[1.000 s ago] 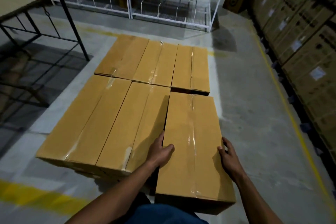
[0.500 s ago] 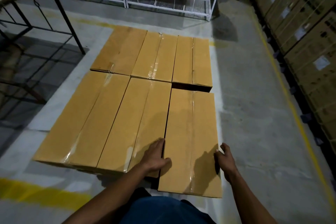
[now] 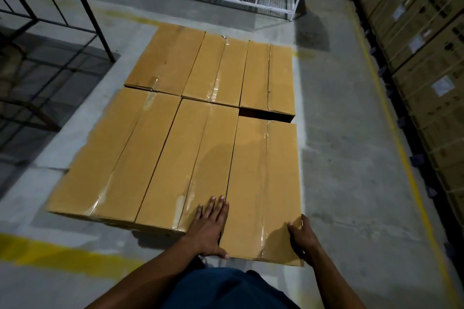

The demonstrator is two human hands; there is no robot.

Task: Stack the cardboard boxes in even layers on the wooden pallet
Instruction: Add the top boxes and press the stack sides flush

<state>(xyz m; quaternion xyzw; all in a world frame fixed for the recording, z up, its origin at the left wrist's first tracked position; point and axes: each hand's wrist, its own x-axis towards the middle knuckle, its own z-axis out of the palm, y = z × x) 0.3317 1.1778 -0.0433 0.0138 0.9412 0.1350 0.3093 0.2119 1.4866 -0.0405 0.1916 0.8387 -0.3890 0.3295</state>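
6 boxes down. Sixth box (image 3: 263,190) at 5 o'clock, gap behind it unclosed. Left hand (image 3: 209,226) flat, fingers spread on top; right hand (image 3: 302,238) gripping near corner. Pallet hidden; higher layers remain.

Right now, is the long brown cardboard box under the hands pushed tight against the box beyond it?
No, a dark gap shows between the near right brown cardboard box and the far right box.
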